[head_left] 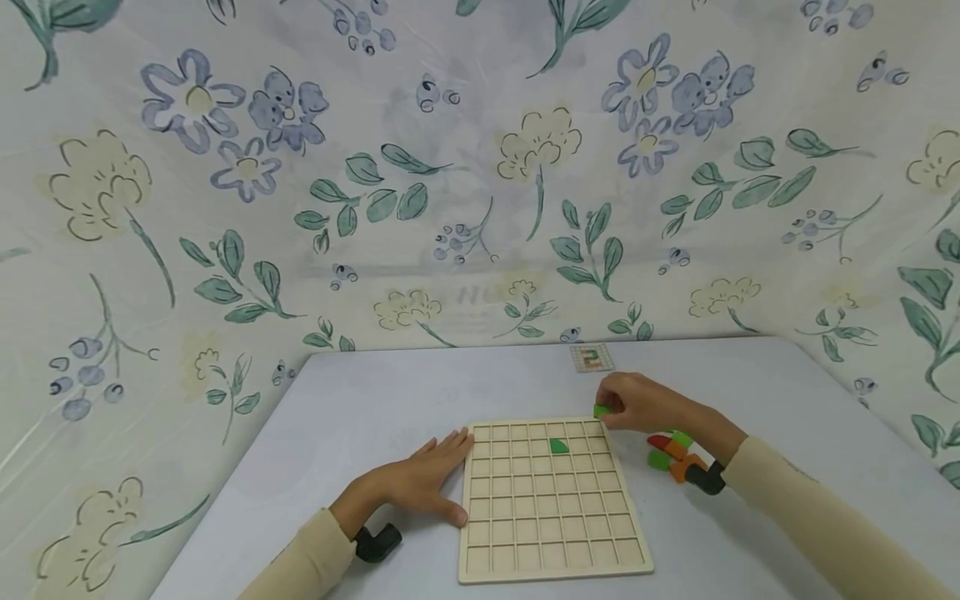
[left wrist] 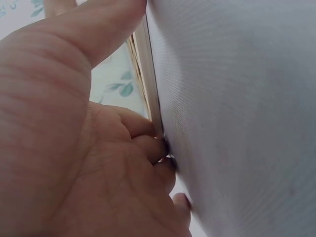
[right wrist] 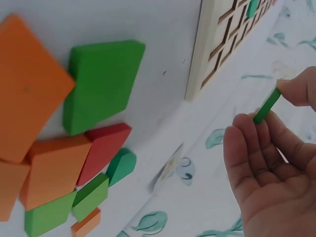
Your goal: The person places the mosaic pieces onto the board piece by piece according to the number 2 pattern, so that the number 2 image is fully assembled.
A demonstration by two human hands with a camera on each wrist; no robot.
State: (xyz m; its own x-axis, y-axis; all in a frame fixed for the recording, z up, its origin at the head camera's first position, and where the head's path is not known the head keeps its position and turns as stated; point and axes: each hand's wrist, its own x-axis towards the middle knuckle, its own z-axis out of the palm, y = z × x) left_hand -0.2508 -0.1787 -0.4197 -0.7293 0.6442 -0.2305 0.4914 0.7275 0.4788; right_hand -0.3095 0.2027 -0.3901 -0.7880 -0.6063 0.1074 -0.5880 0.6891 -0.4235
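Observation:
A pale wooden grid board (head_left: 551, 575) lies on the table. One dark green quarter-round piece (head_left: 558, 447) sits in a cell of its upper part. Along the board's left edge rests my left hand (head_left: 423, 479), fingers spread and thumb touching the rim. Over the top right corner, my right hand (head_left: 633, 402) pinches a green piece (right wrist: 267, 104) between thumb and fingers. In the right wrist view that piece is seen nearly edge-on, so its full outline is hidden.
Right of the board lies a loose pile of wooden pieces, with orange (right wrist: 54, 170), red (right wrist: 102, 148) and green (right wrist: 101, 86) ones, partly under my right wrist. A small pattern card (head_left: 592, 358) lies at the table's far side. Behind it hangs a floral cloth (head_left: 480, 183).

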